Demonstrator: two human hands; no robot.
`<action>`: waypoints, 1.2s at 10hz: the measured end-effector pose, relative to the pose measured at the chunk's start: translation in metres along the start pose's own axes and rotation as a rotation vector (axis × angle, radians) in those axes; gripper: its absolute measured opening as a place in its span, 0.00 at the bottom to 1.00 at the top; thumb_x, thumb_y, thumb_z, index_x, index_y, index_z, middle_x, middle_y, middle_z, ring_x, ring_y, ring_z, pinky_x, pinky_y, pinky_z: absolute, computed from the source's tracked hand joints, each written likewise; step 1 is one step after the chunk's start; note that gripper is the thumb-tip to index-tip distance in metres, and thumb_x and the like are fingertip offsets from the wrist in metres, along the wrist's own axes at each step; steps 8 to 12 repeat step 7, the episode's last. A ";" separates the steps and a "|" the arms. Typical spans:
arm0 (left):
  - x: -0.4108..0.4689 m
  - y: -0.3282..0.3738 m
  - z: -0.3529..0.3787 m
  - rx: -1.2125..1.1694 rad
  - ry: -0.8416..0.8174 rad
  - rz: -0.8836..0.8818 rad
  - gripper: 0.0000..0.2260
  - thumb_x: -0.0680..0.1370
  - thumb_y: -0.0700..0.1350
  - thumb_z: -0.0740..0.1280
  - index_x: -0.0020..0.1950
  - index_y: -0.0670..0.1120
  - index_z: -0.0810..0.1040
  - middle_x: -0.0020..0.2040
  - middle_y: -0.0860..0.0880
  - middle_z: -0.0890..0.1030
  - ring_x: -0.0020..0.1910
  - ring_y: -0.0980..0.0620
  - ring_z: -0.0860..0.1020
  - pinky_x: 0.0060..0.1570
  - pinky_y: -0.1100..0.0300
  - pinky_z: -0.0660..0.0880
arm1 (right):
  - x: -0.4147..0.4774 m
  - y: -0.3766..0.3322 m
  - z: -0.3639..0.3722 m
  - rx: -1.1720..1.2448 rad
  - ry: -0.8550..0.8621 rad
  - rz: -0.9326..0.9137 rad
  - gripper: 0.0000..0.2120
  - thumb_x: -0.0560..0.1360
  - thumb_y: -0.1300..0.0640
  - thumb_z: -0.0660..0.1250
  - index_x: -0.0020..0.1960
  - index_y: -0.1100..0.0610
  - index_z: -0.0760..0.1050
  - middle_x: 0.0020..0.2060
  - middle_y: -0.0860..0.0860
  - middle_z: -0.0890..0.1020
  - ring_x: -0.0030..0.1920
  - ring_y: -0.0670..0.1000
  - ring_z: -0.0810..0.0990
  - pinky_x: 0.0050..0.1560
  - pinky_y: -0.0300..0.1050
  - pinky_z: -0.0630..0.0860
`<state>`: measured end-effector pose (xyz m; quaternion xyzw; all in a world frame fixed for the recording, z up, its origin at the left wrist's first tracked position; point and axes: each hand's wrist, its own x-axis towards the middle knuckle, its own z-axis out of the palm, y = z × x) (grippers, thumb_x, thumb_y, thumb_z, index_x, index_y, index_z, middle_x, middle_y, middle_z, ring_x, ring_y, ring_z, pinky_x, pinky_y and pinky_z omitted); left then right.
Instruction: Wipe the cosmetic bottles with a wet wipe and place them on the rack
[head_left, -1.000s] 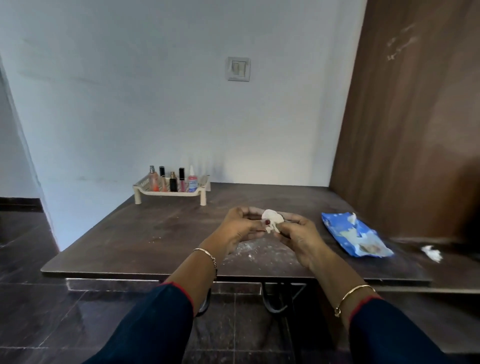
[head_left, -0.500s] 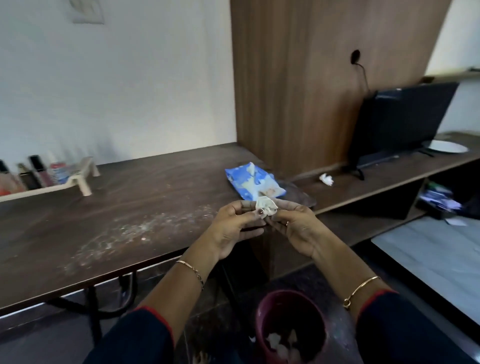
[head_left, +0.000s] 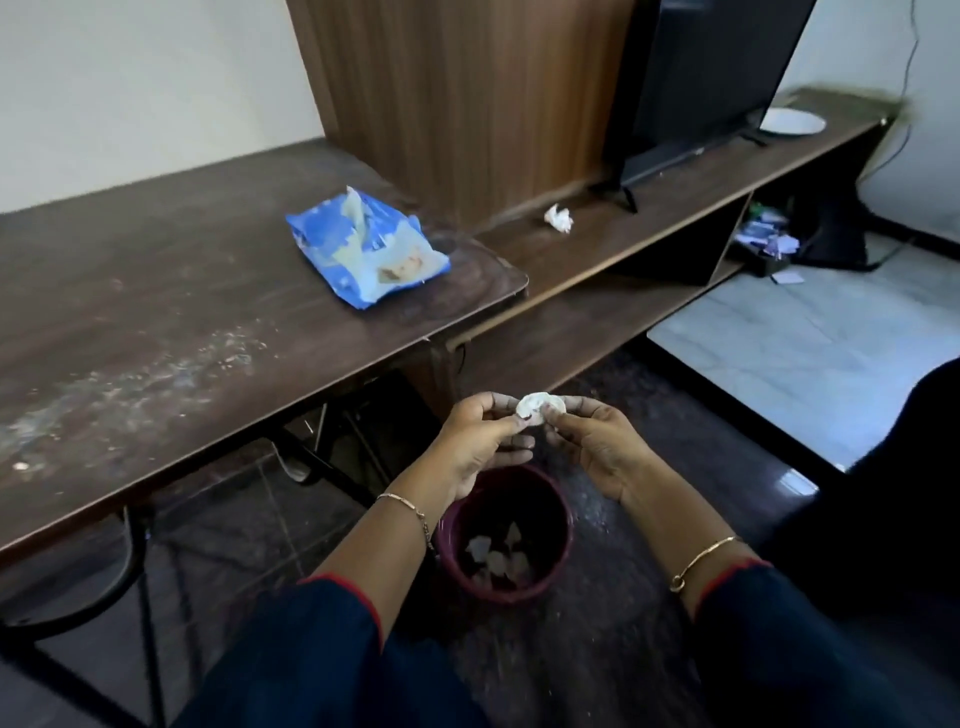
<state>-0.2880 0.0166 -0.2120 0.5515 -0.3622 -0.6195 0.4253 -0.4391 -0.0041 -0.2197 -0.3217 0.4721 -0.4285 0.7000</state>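
Observation:
A small balled-up white wet wipe (head_left: 540, 408) is pinched between the fingertips of my left hand (head_left: 480, 441) and my right hand (head_left: 597, 449), off the table's right end and above a maroon bin (head_left: 506, 535) on the floor. The blue wet-wipe pack (head_left: 366, 247) lies open on the dark wooden table (head_left: 156, 312) near its right corner. The rack and the cosmetic bottles are out of view.
The bin holds several crumpled wipes. Another crumpled wipe (head_left: 558, 217) lies on the lower wooden shelf (head_left: 649, 218), next to a black screen (head_left: 701, 83) and a white plate (head_left: 792, 122). White dust streaks the table's front left. A dark shape (head_left: 893, 493) stands at right.
My view has swung right and down: the rack with bottles left the frame and the bin came into full view. Both hands, still pinching the wipe, moved off the table to above the bin.

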 end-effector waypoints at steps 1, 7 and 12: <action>0.018 -0.023 -0.010 0.028 0.042 -0.092 0.06 0.78 0.37 0.66 0.54 0.41 0.75 0.49 0.42 0.80 0.40 0.50 0.81 0.40 0.57 0.82 | 0.019 0.025 -0.010 -0.016 0.052 0.092 0.01 0.74 0.65 0.68 0.45 0.61 0.76 0.33 0.51 0.82 0.30 0.44 0.79 0.34 0.34 0.79; 0.057 -0.098 -0.073 0.090 0.002 -0.288 0.14 0.74 0.47 0.71 0.57 0.42 0.78 0.57 0.48 0.81 0.53 0.51 0.81 0.55 0.56 0.77 | 0.088 0.152 -0.019 -0.051 0.444 0.342 0.16 0.78 0.75 0.54 0.62 0.69 0.73 0.64 0.61 0.75 0.57 0.57 0.79 0.54 0.43 0.77; 0.057 -0.098 -0.073 0.090 0.002 -0.288 0.14 0.74 0.47 0.71 0.57 0.42 0.78 0.57 0.48 0.81 0.53 0.51 0.81 0.55 0.56 0.77 | 0.088 0.152 -0.019 -0.051 0.444 0.342 0.16 0.78 0.75 0.54 0.62 0.69 0.73 0.64 0.61 0.75 0.57 0.57 0.79 0.54 0.43 0.77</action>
